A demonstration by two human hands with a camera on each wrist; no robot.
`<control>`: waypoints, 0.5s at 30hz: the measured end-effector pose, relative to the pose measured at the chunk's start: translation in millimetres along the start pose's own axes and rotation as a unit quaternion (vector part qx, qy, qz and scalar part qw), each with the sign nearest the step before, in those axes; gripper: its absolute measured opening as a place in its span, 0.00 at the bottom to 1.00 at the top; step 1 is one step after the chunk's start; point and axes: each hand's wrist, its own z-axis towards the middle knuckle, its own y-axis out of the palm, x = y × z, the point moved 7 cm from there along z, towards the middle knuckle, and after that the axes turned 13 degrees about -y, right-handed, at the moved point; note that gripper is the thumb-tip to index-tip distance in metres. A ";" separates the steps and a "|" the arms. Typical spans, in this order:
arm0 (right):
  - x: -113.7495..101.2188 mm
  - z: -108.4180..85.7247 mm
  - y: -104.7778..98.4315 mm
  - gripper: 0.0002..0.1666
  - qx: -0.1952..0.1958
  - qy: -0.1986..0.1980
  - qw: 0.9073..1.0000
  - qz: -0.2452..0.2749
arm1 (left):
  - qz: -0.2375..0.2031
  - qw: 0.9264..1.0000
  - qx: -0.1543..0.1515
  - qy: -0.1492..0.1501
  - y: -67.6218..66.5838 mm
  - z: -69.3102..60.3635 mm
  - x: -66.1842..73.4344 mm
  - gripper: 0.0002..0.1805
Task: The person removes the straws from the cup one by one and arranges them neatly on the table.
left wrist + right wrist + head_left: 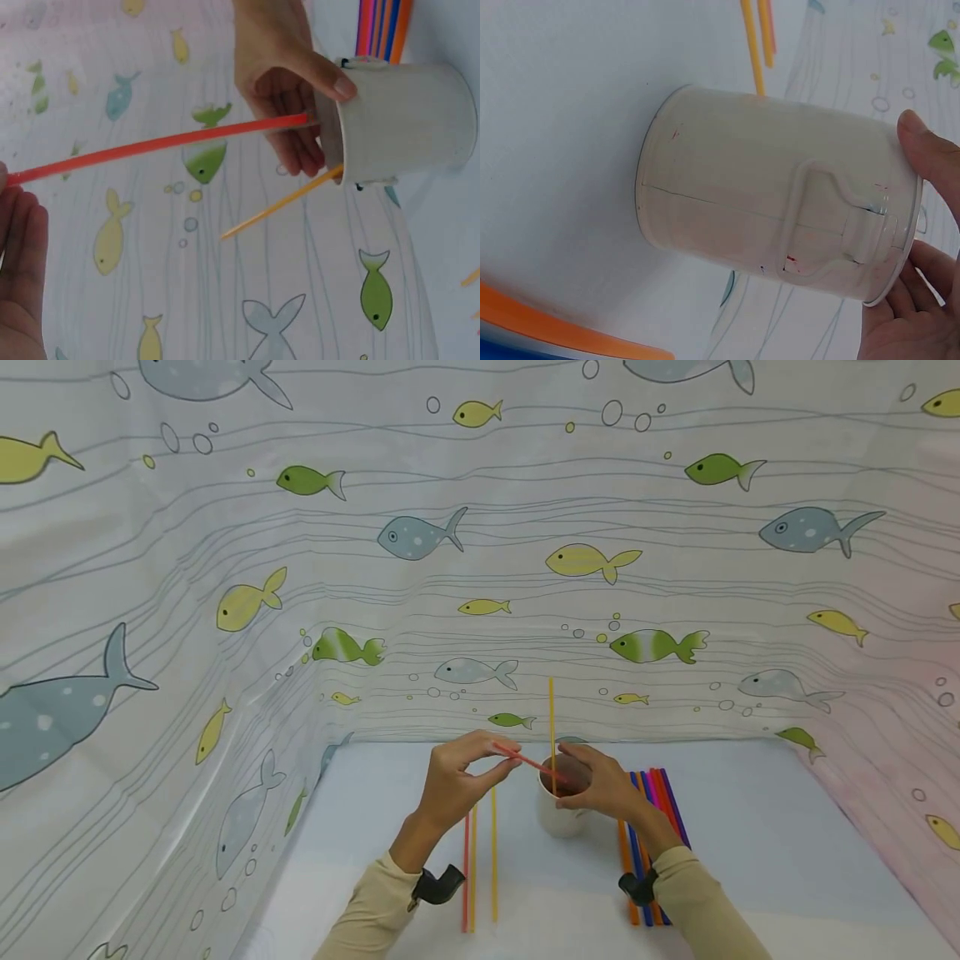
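Note:
A thin red straw is pinched at one end between the thumb and fingers of my left hand. Its free end slants over the mouth of a white metal pail with small side handles. My right hand holds the pail at its rim, thumb on one side and fingers on the other, as the right wrist view shows. One yellow straw stands in the pail, leaning on its rim. The pail's inside is mostly hidden by the right hand.
On the table left of the pail lie a red straw and two yellow straws. Thicker sticks in orange, blue, pink, red and purple lie to the right, partly under the right forearm. A fish-patterned curtain surrounds the table.

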 end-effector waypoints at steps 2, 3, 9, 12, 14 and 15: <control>0.2 -0.4 -0.2 0.59 0.000 -0.001 1.000 -0.001 | -0.011 1.000 0.007 0.003 -6.2 4.0 5.6 0.16; 0.3 -0.5 -0.2 0.58 0.000 -0.002 1.000 0.000 | -0.020 1.000 0.008 0.001 -9.4 6.0 8.4 0.16; 1.1 -1.8 -0.6 0.57 0.003 -0.001 1.000 0.004 | -0.046 0.998 0.007 -0.050 -25.3 11.9 13.8 0.14; 0.9 -2.2 -1.1 0.58 0.003 -0.001 1.000 0.008 | -0.032 0.996 0.007 -0.082 -30.0 10.3 7.6 0.12; 0.9 -2.2 -1.1 0.58 0.001 0.000 1.000 0.011 | -0.024 0.994 0.005 -0.104 -31.9 7.8 1.5 0.11; 0.9 -2.0 -0.9 0.58 0.000 -0.001 1.000 0.012 | -0.021 0.993 0.003 -0.115 -32.7 6.2 -1.8 0.10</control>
